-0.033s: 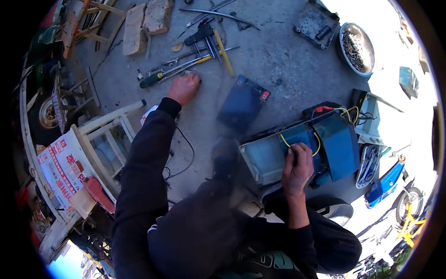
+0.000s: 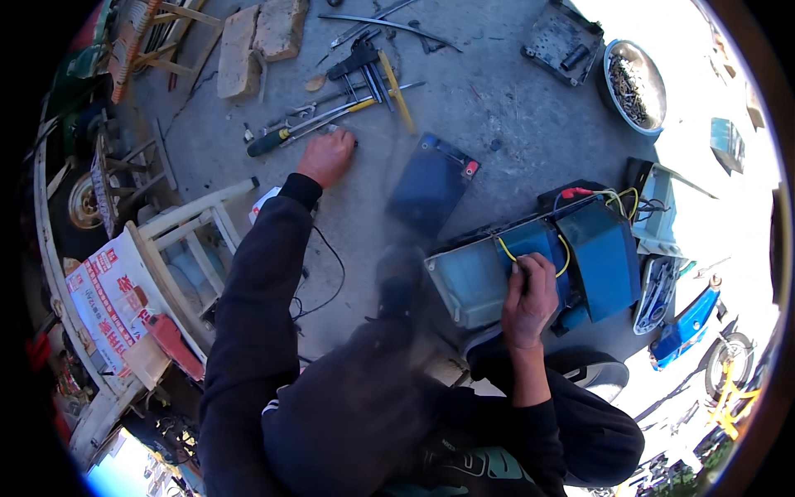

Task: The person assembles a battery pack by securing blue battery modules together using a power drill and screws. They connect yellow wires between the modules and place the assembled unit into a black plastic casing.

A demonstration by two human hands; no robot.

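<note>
My left hand point(image 2: 326, 157) reaches out to the concrete floor, fingers curled, beside a row of hand tools. A small dark bit shows at its fingertips; what it is I cannot make out. Closest to it lies a screwdriver point(image 2: 267, 142) with a dark and yellow handle. My right hand point(image 2: 532, 300) pinches a yellow wire point(image 2: 505, 249) above a blue battery case point(image 2: 470, 287) in front of me. Red and yellow leads run at the case's far right end. A dark flat battery point(image 2: 432, 184) with a red terminal lies on the floor between my hands.
Further off lie a yellow-and-black clamp-like tool point(image 2: 364, 66), bricks point(image 2: 240, 54), a grey tray point(image 2: 563, 43) and a basin of small metal parts point(image 2: 635, 87). A pale wooden stool frame point(image 2: 199, 240) stands left, near a black cable point(image 2: 341, 265). A blue part point(image 2: 687, 327) lies right.
</note>
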